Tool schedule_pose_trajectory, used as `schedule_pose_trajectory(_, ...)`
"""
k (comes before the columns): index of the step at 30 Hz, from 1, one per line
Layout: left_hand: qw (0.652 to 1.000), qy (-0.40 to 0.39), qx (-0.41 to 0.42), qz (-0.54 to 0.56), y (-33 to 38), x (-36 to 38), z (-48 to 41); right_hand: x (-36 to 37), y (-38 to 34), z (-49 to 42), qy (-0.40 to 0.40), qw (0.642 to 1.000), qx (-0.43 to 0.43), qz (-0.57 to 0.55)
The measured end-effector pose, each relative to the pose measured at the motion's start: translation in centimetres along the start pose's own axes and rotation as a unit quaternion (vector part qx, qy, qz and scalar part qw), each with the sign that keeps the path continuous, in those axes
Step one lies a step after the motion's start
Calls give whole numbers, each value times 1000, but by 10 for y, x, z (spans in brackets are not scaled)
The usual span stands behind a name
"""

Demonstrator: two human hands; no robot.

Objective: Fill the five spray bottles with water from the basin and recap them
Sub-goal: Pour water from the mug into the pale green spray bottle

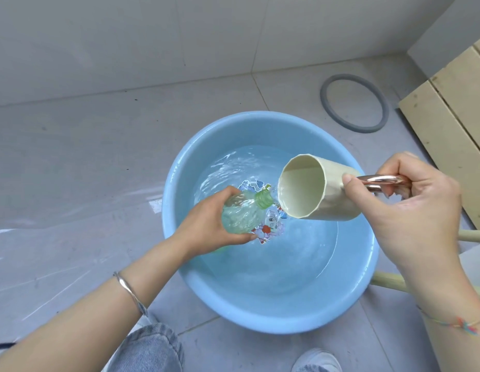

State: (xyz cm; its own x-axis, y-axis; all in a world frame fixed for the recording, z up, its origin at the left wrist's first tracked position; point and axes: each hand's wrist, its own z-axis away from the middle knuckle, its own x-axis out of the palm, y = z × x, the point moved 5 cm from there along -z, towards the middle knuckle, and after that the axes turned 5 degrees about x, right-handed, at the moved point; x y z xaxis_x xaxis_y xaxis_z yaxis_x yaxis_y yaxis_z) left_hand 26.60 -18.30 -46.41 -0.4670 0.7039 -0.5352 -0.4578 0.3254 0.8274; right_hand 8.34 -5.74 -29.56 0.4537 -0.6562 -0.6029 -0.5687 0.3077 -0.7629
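the green bottle [241,213] hangs over the middle of the blue basin [174,189], above the water [287,251]. its long axis is tilted so the open neck points up and right, just beside the low lip of the cup [338,194]. the left hand [206,226] wraps its fingers round the bottle's body from below. the right hand [415,205] curls round the shiny handle [381,181], thumb pressed on the cup's wall, with the cup's mouth tipped left toward the neck.

Mid-frame, the left grip [206,226] holds a clear green bottle [241,216] tilted over the blue basin [177,170] of water [276,264]. The right grip [415,205] holds a cream cup [335,202] by its shiny handle [381,181], tipped, rim just beside the bottle's neck.
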Motion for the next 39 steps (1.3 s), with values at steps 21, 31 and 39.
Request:
schedule_pose_trajectory(21,1000,-6,-2,0,-2,1,-1,12,-25,-1,-7,989,-121,79)
schedule_pose_trajectory(31,1000,-6,-11,6,-3,1,-1,21,-35,1,-8,975,-192,116)
schedule_pose_trajectory(39,1000,-6,-13,12,-2,1,-1,28,-43,8,-5,952,-273,139)
